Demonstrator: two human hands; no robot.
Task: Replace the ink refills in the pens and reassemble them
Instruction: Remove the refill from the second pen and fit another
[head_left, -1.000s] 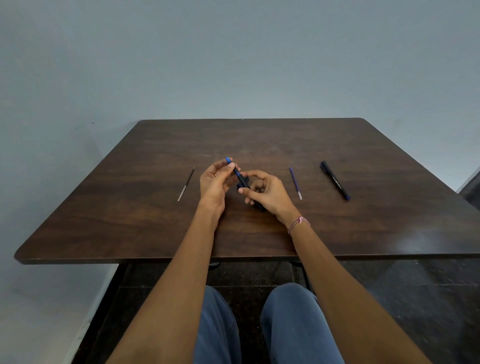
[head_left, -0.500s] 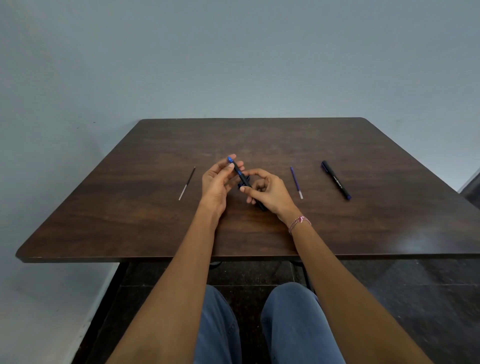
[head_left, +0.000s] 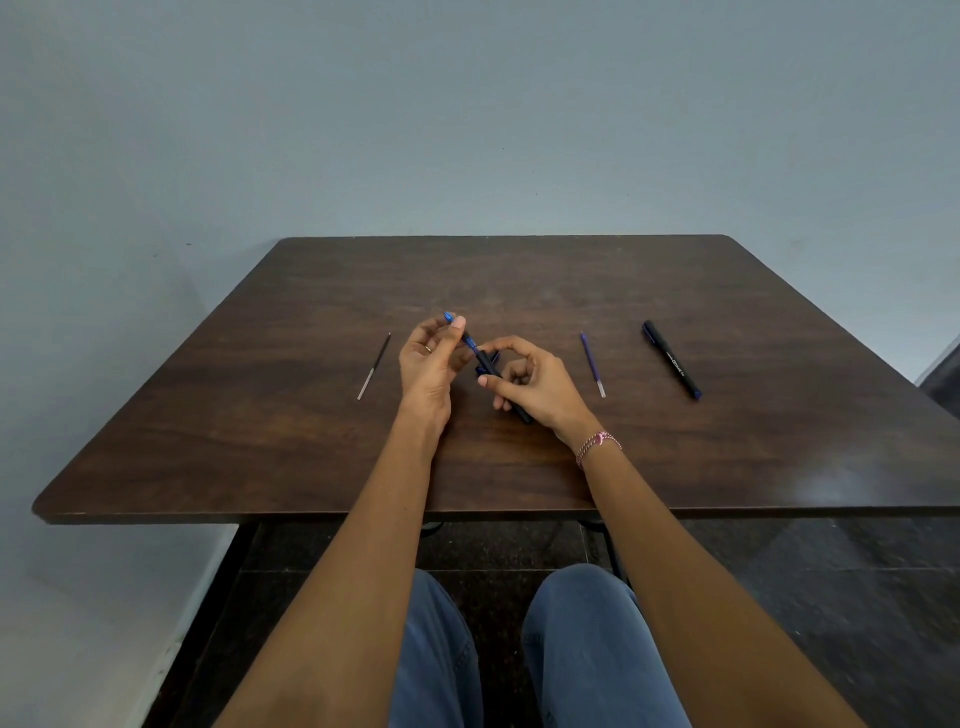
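Note:
Above the middle of the dark wooden table (head_left: 260, 441), my right hand (head_left: 540, 387) grips a black pen barrel (head_left: 491, 366) that runs down to my palm. My left hand (head_left: 428, 361) pinches the blue end piece (head_left: 451, 318) at the barrel's upper left. A short blue length shows between the two parts, so they sit slightly apart. A dark refill with a pale tip (head_left: 374, 366) lies to the left of my hands. To the right lies a blue refill (head_left: 592, 364), and beyond it a whole black pen (head_left: 671, 359).
The table's near edge (head_left: 467, 512) runs just past my wrists, with my knees in blue jeans (head_left: 587, 644) below it. A plain grey wall (head_left: 467, 130) stands behind the table's far edge. A dark floor (head_left: 831, 597) shows under the right side.
My left hand has drawn the blue end piece up and to the left, away from the black barrel, and a blue section now shows between them. My right hand has stayed put.

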